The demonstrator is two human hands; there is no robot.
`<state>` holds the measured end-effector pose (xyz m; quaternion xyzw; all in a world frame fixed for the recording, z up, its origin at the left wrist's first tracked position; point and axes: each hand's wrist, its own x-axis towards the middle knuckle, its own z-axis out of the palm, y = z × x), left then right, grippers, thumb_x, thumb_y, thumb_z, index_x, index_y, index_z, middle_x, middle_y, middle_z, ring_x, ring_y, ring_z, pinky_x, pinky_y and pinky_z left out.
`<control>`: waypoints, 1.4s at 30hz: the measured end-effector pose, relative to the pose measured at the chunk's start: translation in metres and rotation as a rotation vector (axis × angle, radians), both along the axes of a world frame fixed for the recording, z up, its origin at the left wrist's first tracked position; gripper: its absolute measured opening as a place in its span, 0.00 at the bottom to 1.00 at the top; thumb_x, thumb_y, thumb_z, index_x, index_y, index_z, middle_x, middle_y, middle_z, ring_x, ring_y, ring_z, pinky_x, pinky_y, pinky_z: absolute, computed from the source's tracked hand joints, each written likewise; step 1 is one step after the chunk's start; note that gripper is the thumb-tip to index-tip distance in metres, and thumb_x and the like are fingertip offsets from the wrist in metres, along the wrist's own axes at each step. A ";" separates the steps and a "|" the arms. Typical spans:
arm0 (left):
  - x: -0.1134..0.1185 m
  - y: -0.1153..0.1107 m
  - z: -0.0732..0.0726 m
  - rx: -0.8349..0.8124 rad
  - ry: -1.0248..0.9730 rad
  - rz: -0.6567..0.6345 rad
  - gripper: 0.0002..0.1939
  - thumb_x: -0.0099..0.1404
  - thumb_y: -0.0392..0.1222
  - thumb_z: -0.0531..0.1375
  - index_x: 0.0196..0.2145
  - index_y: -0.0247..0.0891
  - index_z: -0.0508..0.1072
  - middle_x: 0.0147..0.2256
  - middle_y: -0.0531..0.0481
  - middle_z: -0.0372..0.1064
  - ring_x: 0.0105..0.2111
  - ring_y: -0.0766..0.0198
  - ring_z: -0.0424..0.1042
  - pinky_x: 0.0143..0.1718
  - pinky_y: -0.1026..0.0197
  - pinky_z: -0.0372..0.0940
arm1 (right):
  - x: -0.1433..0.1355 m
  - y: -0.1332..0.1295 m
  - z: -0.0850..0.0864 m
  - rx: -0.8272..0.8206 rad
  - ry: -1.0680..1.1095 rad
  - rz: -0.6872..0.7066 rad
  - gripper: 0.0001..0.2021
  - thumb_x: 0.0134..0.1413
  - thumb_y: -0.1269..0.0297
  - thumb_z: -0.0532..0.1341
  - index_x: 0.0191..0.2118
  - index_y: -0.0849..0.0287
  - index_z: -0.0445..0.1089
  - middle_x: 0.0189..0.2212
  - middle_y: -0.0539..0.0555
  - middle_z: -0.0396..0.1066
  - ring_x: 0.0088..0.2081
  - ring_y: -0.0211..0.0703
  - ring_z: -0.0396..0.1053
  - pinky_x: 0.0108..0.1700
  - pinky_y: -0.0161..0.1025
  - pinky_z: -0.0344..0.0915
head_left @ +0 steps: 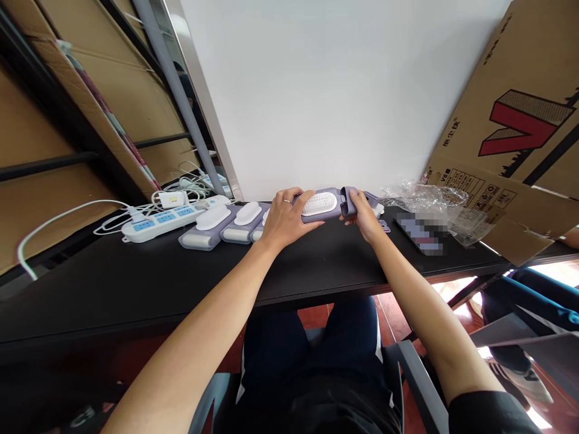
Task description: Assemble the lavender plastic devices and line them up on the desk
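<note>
My left hand (287,216) is wrapped round a purple-grey device (335,214) with a white textured oval pad on it. At the device's right end, my right hand (362,212) grips a dark purple-grey hollow end piece (348,201); a narrow gap shows between the two parts. Similar purple-grey devices with white oval pads, one at the far left (210,226) and another beside it (244,223), lie on the black table (194,283). A further one is partly hidden behind my left hand. Small purple-grey pieces lie just right of my right hand.
A white power strip (158,224) with cables sits at the left. To the right are a dark phone (418,234), clear crinkled plastic (452,211) and a large cardboard box (511,132). A white panel (335,90) stands behind. Another person's leg (534,295) shows at the lower right.
</note>
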<state>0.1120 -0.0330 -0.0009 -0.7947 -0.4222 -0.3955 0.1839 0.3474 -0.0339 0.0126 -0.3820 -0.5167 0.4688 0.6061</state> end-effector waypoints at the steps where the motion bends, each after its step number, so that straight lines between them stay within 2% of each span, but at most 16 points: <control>1: 0.000 0.000 0.000 -0.001 0.001 -0.002 0.41 0.60 0.56 0.72 0.66 0.47 0.65 0.58 0.38 0.65 0.58 0.41 0.63 0.61 0.39 0.63 | 0.000 0.000 0.000 0.003 0.003 -0.001 0.23 0.58 0.39 0.67 0.49 0.49 0.68 0.28 0.45 0.73 0.22 0.37 0.73 0.19 0.30 0.64; 14: 0.001 -0.002 0.001 -0.031 0.026 -0.005 0.39 0.60 0.55 0.72 0.65 0.46 0.66 0.58 0.37 0.64 0.58 0.42 0.64 0.61 0.41 0.64 | -0.002 -0.002 -0.001 0.034 0.008 0.018 0.24 0.58 0.40 0.67 0.52 0.49 0.69 0.31 0.46 0.74 0.23 0.36 0.73 0.18 0.30 0.63; 17: 0.000 -0.001 0.001 -0.023 0.027 -0.006 0.39 0.61 0.56 0.72 0.65 0.46 0.67 0.58 0.38 0.64 0.57 0.43 0.64 0.61 0.41 0.64 | -0.003 -0.004 0.000 0.024 0.002 0.020 0.26 0.54 0.44 0.71 0.53 0.49 0.68 0.31 0.46 0.74 0.23 0.36 0.73 0.19 0.30 0.63; 21: -0.001 0.001 -0.001 -0.014 0.022 -0.006 0.39 0.61 0.56 0.72 0.65 0.46 0.66 0.58 0.37 0.64 0.58 0.41 0.63 0.60 0.41 0.64 | -0.005 -0.010 0.004 0.039 -0.013 0.018 0.31 0.49 0.54 0.75 0.57 0.47 0.66 0.37 0.47 0.75 0.25 0.36 0.73 0.18 0.31 0.63; 25: -0.001 0.000 0.000 -0.013 0.026 -0.002 0.39 0.61 0.55 0.72 0.65 0.47 0.66 0.58 0.38 0.64 0.58 0.41 0.64 0.60 0.40 0.64 | -0.006 -0.012 0.005 0.029 0.004 0.005 0.31 0.46 0.57 0.76 0.57 0.48 0.67 0.39 0.48 0.74 0.25 0.35 0.72 0.18 0.31 0.63; 34: 0.001 -0.002 0.001 -0.015 0.034 -0.004 0.39 0.61 0.55 0.72 0.66 0.47 0.66 0.58 0.37 0.64 0.58 0.42 0.63 0.61 0.40 0.64 | -0.005 -0.003 -0.003 0.090 -0.080 -0.026 0.29 0.49 0.54 0.73 0.57 0.47 0.65 0.39 0.47 0.72 0.27 0.36 0.71 0.21 0.31 0.63; 42: 0.001 -0.001 0.000 0.018 0.054 -0.005 0.38 0.61 0.54 0.72 0.65 0.45 0.67 0.57 0.37 0.65 0.56 0.43 0.64 0.60 0.41 0.64 | -0.005 -0.004 -0.001 0.099 -0.211 -0.059 0.30 0.54 0.51 0.68 0.60 0.51 0.61 0.42 0.51 0.70 0.30 0.37 0.70 0.24 0.33 0.63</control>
